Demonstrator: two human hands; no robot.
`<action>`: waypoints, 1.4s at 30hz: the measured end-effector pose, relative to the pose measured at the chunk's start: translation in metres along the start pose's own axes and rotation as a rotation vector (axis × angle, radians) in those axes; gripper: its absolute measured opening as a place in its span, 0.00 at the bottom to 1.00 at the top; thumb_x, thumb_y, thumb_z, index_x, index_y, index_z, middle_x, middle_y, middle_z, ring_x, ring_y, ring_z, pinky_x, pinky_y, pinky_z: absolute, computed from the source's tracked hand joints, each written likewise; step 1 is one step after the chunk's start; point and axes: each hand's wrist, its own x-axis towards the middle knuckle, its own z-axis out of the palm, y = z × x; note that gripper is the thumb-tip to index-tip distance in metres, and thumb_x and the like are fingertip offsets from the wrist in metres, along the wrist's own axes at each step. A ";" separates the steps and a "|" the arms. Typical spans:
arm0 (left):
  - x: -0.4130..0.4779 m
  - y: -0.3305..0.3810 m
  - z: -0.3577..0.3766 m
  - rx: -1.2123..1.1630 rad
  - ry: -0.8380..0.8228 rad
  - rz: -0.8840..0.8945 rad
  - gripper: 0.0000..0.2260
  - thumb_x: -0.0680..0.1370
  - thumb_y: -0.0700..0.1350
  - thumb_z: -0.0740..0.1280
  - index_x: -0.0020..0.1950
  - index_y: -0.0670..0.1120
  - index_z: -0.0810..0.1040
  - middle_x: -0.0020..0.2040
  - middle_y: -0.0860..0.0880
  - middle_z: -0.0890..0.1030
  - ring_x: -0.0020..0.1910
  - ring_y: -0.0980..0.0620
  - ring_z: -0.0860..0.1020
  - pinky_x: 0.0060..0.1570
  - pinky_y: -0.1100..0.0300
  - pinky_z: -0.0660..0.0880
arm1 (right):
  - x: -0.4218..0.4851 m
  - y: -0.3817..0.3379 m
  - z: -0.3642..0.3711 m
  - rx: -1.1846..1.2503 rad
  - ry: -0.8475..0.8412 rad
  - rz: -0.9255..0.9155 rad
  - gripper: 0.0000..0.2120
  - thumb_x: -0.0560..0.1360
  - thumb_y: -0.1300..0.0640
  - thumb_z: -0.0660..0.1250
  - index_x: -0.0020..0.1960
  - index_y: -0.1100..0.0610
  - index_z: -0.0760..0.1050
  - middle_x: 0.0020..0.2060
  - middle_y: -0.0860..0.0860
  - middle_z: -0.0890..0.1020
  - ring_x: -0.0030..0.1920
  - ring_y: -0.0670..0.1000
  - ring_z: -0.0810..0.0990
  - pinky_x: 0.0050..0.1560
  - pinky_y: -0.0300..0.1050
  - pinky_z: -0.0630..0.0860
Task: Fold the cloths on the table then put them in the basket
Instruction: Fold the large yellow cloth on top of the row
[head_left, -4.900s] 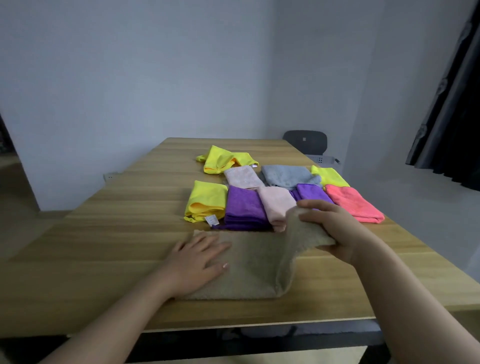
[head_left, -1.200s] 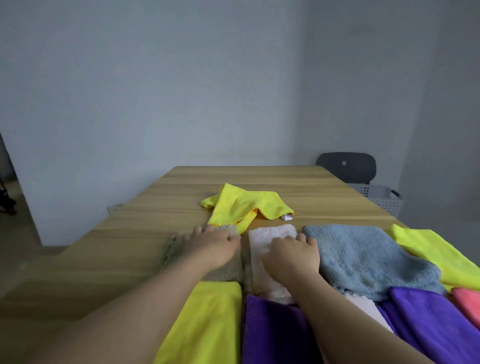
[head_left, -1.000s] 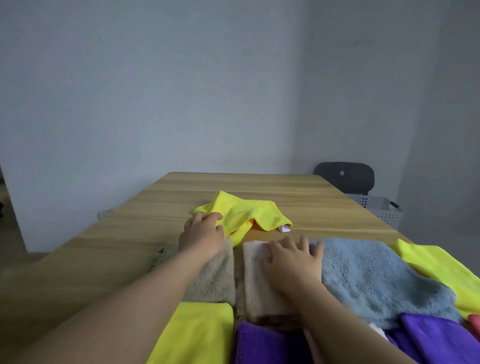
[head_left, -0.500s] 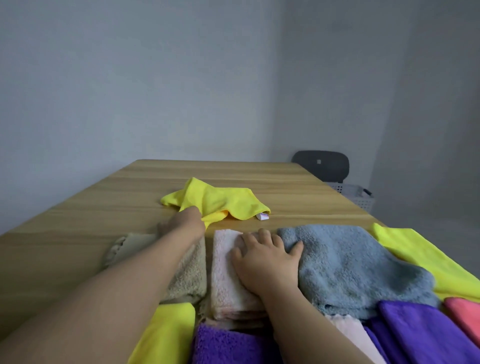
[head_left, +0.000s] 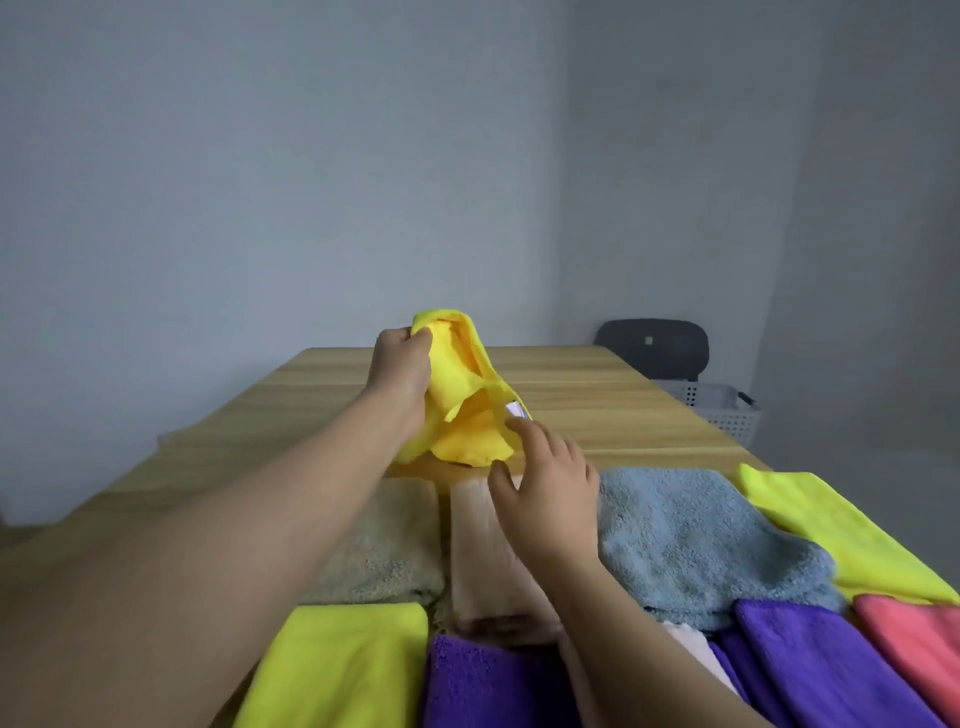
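My left hand (head_left: 402, 376) grips a crumpled yellow cloth (head_left: 465, 410) by one corner and holds it above the wooden table (head_left: 582, 400); its lower end still hangs close to the tabletop. My right hand (head_left: 548, 483) hovers with spread fingers just below that cloth, over a folded pale pink cloth (head_left: 485, 561). Beside the pink one lies a folded beige cloth (head_left: 387, 545). A white slatted basket (head_left: 717, 410) stands past the table's right edge.
Folded cloths fill the near right of the table: a grey-blue one (head_left: 696, 540), a yellow-green one (head_left: 841, 535), two purple ones (head_left: 826, 670), a coral one (head_left: 919, 644) and a yellow one (head_left: 337, 670). A dark chair (head_left: 652, 345) stands behind the basket.
My left hand has taken the crumpled yellow cloth and lifted it off the table. My right hand has left the pink cloth and risen toward the yellow one.
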 end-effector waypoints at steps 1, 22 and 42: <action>-0.008 0.012 -0.004 -0.045 -0.009 0.009 0.08 0.81 0.42 0.58 0.43 0.45 0.72 0.48 0.43 0.73 0.49 0.47 0.72 0.55 0.50 0.71 | -0.001 -0.010 -0.009 0.099 0.047 0.005 0.25 0.74 0.53 0.62 0.70 0.48 0.64 0.65 0.45 0.71 0.65 0.50 0.66 0.63 0.47 0.60; -0.314 0.185 -0.118 -0.202 -0.172 0.208 0.02 0.80 0.44 0.61 0.50 0.47 0.71 0.53 0.43 0.77 0.53 0.45 0.75 0.54 0.50 0.74 | -0.164 -0.169 -0.261 0.404 0.127 -0.003 0.14 0.75 0.62 0.59 0.57 0.53 0.75 0.35 0.45 0.74 0.37 0.47 0.71 0.30 0.27 0.64; -0.372 -0.035 -0.184 0.407 -0.288 0.010 0.19 0.74 0.65 0.60 0.54 0.54 0.78 0.55 0.54 0.79 0.60 0.51 0.75 0.62 0.57 0.68 | -0.297 -0.075 -0.164 0.147 -0.285 0.186 0.09 0.73 0.54 0.60 0.51 0.51 0.74 0.43 0.52 0.79 0.46 0.54 0.76 0.46 0.49 0.74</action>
